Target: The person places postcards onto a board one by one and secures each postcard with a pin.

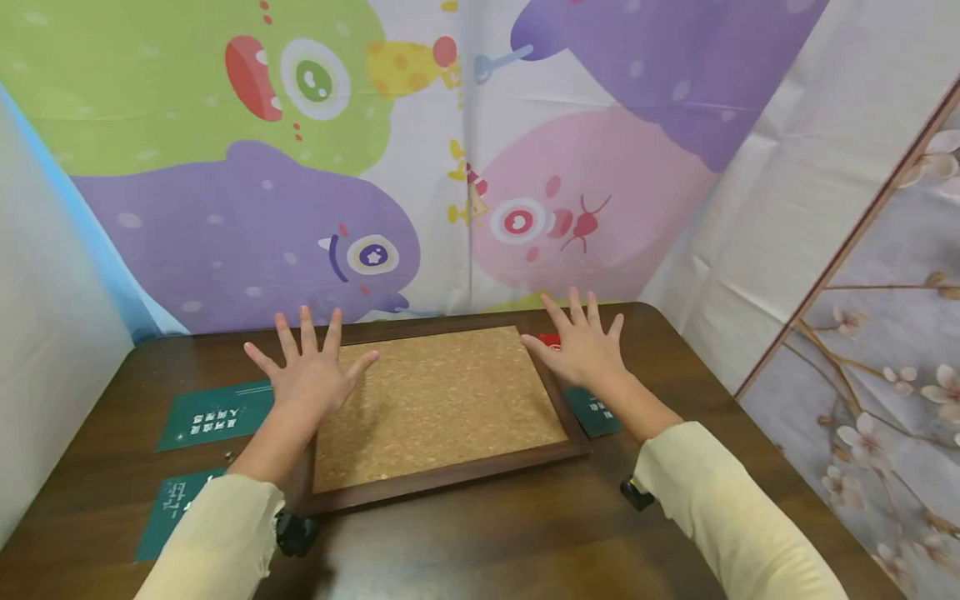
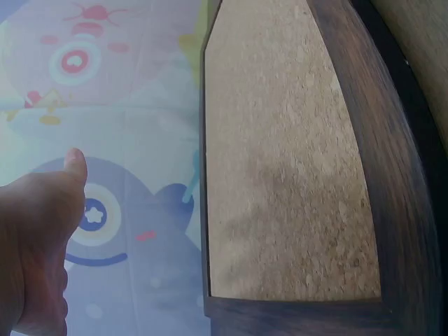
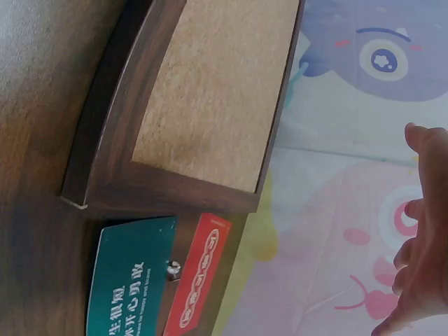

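A cork board (image 1: 442,404) in a dark wooden frame (image 1: 450,474) lies on the brown table. My left hand (image 1: 311,379) hovers over its left side with fingers spread and nothing in them. Over the board's right edge, my right hand (image 1: 585,346) is held up the same way, its fingers splayed and holding nothing. The left wrist view shows the cork surface (image 2: 287,161) beside the left hand (image 2: 42,245). In the right wrist view, the right hand (image 3: 427,238) is apart from the frame's corner (image 3: 182,183).
Two green cards (image 1: 213,414) with white print lie left of the board. To its right are another green card (image 3: 133,280), a red card (image 3: 198,276) and a small shiny pin (image 3: 173,269). A cartoon-printed cloth (image 1: 420,167) hangs behind the table.
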Available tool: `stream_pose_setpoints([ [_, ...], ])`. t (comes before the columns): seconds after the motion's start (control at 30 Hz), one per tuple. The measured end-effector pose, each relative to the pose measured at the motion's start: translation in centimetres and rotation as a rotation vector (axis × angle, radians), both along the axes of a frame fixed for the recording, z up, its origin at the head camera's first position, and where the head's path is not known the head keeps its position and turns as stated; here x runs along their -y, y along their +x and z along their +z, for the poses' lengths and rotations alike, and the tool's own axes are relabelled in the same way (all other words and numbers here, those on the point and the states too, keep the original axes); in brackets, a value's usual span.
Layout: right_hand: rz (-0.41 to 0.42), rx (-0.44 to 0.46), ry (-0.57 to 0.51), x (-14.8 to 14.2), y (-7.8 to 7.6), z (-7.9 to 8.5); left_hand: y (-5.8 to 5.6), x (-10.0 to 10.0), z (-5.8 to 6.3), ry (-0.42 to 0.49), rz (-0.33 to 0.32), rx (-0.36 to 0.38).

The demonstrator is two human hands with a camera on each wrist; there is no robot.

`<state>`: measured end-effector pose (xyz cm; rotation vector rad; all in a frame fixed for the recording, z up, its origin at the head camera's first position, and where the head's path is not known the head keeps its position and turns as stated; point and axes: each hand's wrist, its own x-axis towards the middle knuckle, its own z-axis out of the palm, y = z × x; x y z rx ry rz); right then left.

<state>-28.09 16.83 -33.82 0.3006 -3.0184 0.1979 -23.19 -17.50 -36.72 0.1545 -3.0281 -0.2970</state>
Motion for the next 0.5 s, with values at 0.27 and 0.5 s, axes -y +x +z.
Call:
stream_pose_setpoints([
  [0.27,-0.003,0.005,-0.028,-0.8,-0.7,-0.5,-0.1,0.9,-0.5,0.099,0.012,0.002],
  [0.5,-0.029,-0.026,-0.062,-1.8,-1.6,-1.1,0.1,1.7,-0.6,0.155,0.032,-0.012],
])
